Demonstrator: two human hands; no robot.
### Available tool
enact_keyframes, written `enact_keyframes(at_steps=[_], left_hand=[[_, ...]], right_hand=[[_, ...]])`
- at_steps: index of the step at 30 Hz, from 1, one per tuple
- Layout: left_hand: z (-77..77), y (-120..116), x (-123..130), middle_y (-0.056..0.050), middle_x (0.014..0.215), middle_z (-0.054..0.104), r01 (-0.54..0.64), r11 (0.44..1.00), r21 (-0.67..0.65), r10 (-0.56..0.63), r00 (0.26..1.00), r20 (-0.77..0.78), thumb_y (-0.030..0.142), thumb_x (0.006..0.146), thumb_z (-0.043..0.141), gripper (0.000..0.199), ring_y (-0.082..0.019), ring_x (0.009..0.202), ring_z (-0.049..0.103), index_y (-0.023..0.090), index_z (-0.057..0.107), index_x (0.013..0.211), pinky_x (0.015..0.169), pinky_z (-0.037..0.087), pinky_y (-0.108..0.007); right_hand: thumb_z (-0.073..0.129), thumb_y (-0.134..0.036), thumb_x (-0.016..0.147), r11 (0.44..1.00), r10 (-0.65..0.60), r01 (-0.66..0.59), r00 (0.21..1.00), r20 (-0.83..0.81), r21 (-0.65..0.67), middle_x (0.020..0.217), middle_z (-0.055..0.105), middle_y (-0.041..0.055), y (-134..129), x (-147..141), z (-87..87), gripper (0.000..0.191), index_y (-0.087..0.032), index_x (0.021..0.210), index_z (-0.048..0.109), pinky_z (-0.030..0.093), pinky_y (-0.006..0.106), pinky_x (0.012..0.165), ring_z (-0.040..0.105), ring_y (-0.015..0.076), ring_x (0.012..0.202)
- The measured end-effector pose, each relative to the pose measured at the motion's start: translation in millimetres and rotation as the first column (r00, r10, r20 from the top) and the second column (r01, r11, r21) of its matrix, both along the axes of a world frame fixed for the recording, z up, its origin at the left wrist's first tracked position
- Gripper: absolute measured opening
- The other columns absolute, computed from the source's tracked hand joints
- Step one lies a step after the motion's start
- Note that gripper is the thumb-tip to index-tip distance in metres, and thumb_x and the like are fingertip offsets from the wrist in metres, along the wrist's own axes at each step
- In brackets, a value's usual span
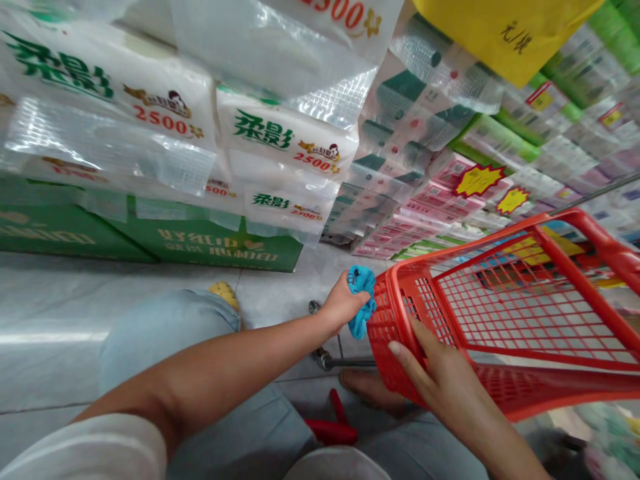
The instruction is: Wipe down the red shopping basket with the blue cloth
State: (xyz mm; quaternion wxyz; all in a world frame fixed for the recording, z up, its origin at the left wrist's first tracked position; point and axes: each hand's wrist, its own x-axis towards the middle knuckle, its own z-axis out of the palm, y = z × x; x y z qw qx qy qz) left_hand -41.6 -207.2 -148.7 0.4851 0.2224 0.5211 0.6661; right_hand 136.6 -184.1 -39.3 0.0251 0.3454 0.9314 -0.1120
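A crumpled blue cloth (361,301) is bunched in my left hand (345,301), whose fingers are closed round it. The cloth is against the end wall of a red plastic shopping cart basket (505,303). My right hand (445,373) rests at the basket's rim, thumb outside and fingers over the edge, partly hidden by the hand itself. Below the basket shows a metal frame bar (350,363) with a caster.
Stacked packs of tissue paper (280,133) stand on green cartons (220,247) at the left. More packs (440,193) with yellow price tags (479,181) line the right. A red plastic piece (333,430) lies between my legs on the grey tiled floor (50,333).
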Motion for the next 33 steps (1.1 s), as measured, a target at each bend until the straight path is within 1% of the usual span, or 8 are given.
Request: enact_keyframes(at_steps=[3, 6, 9, 12, 18, 23, 29, 33], left_hand=[[11.0, 2, -9, -0.002, 0.107, 0.066, -0.001, 0.99, 0.143, 0.037, 0.967, -0.251, 0.007, 0.064, 0.062, 0.054, -0.019, 0.099, 0.064, 0.023, 0.056, 0.115, 0.097, 0.051, -0.035], [1.1, 2, -10, -0.004, 0.125, 0.061, 0.018, 0.985, 0.169, 0.063, 0.884, -0.463, 0.004, 0.063, 0.062, 0.059, -0.022, 0.119, 0.056, 0.024, 0.057, 0.119, 0.111, 0.041, -0.038], [-19.6, 4, -3, -0.002, 0.101, 0.064, -0.024, 0.999, 0.024, 0.032, 0.906, -0.421, 0.003, 0.068, 0.055, 0.049, -0.018, 0.097, 0.063, 0.021, 0.054, 0.114, 0.098, 0.05, -0.037], [-21.8, 5, 2, 0.001, 0.088, 0.063, -0.025, 1.0, -0.014, 0.017, 0.919, -0.393, 0.004, 0.071, 0.053, 0.044, -0.015, 0.08, 0.062, 0.019, 0.054, 0.112, 0.086, 0.053, -0.033], [1.0, 4, -12, -0.004, 0.122, 0.064, 0.116, 0.97, 0.214, 0.022, 0.834, -0.551, 0.007, 0.068, 0.059, 0.054, -0.022, 0.116, 0.059, 0.024, 0.06, 0.119, 0.107, 0.043, -0.036], [-17.6, 8, -18, -0.002, 0.094, 0.068, 0.209, 0.975, 0.074, -0.132, 0.815, -0.564, 0.004, 0.065, 0.053, 0.04, -0.02, 0.093, 0.064, 0.02, 0.065, 0.1, 0.093, 0.05, -0.035], [6.0, -1, -13, -0.002, 0.11, 0.069, 0.259, 0.943, 0.21, -0.109, 0.835, -0.54, 0.007, 0.07, 0.057, 0.04, -0.019, 0.107, 0.062, 0.022, 0.066, 0.106, 0.1, 0.046, -0.031], [-4.4, -5, -7, 0.0, 0.092, 0.069, 0.216, 0.971, 0.101, -0.161, 0.906, -0.391, 0.004, 0.066, 0.054, 0.037, -0.016, 0.088, 0.064, 0.02, 0.065, 0.097, 0.086, 0.051, -0.028]], right_hand=[[0.035, -0.046, 0.102, 0.992, -0.039, 0.038, 0.999, 0.001, 0.117, 0.061, 0.069, 0.0079, 6, -14, -12.0, 0.046, -0.01, 0.118, 0.06, 0.036, 0.026, 0.044, 0.065, 0.0228, 0.049], [0.029, -0.047, 0.104, 0.988, -0.003, 0.01, 0.999, -0.046, 0.156, 0.057, 0.067, 0.0071, 7, -17, -14.9, 0.048, -0.011, 0.11, 0.061, 0.035, 0.026, 0.042, 0.064, 0.0226, 0.046], [0.031, -0.048, 0.104, 0.98, 0.039, -0.026, 0.997, -0.06, 0.199, 0.056, 0.067, 0.0061, 6, -13, -11.7, 0.047, -0.012, 0.106, 0.061, 0.035, 0.026, 0.042, 0.063, 0.0215, 0.044], [0.035, -0.043, 0.103, 0.973, 0.087, -0.071, 0.994, -0.068, 0.219, 0.058, 0.067, 0.0055, 7, -6, -9.9, 0.04, -0.012, 0.106, 0.061, 0.036, 0.026, 0.043, 0.063, 0.0202, 0.045], [0.036, -0.033, 0.104, 0.951, 0.202, -0.167, 0.973, -0.113, 0.261, 0.067, 0.069, 0.0073, -2, 13, -11.4, 0.031, -0.011, 0.11, 0.057, 0.047, 0.026, 0.049, 0.067, 0.0194, 0.053], [0.04, -0.026, 0.103, 0.945, 0.272, -0.238, 0.952, -0.139, 0.223, 0.083, 0.076, 0.0121, -20, 27, -5.1, 0.026, -0.012, 0.118, 0.056, 0.055, 0.025, 0.055, 0.072, 0.0196, 0.065], [0.04, -0.021, 0.102, 0.935, 0.344, -0.317, 0.922, -0.18, 0.159, 0.087, 0.076, 0.0093, -33, 34, 6.2, 0.026, -0.015, 0.122, 0.055, 0.058, 0.02, 0.062, 0.074, 0.0169, 0.071], [0.037, -0.021, 0.103, 0.92, 0.382, -0.356, 0.908, -0.171, 0.164, 0.093, 0.077, 0.0105, -35, 42, 8.6, 0.031, -0.015, 0.126, 0.056, 0.059, 0.021, 0.066, 0.074, 0.0166, 0.074]])
